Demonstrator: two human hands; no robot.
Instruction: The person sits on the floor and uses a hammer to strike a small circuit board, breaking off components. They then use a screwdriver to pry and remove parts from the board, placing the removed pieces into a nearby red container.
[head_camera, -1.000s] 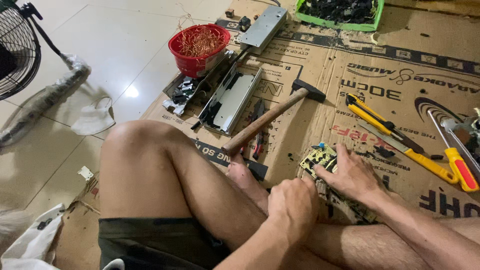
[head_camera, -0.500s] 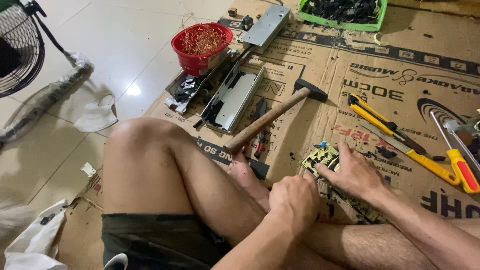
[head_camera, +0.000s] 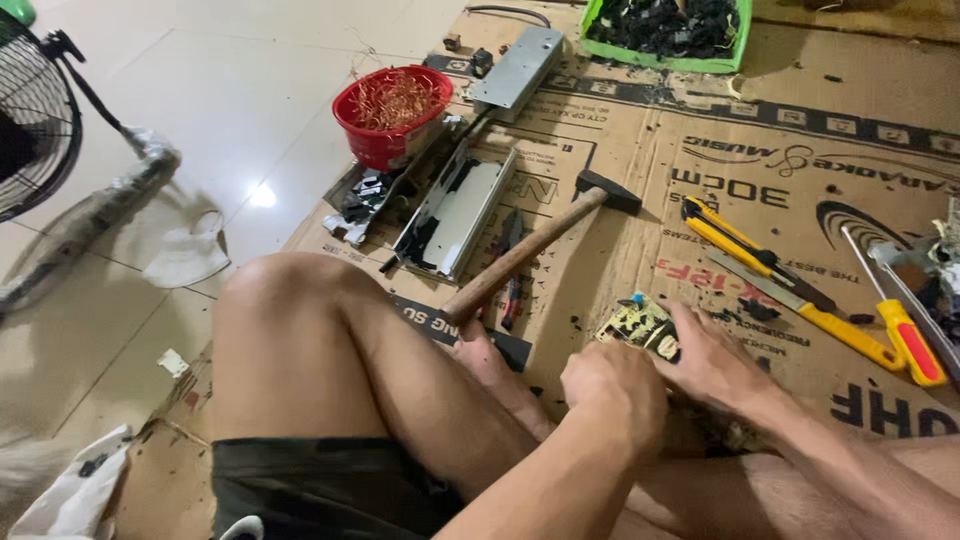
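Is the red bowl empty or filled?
Filled: the red bowl holds a heap of coppery wire scraps nearly up to its rim.

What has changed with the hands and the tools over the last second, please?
The left hand has moved right, closing up against the right hand over the circuit board. The right hand stays pressed on the board. Nothing was picked up or let go. The hammer, red bowl, yellow knife and metal casing lie as they did.
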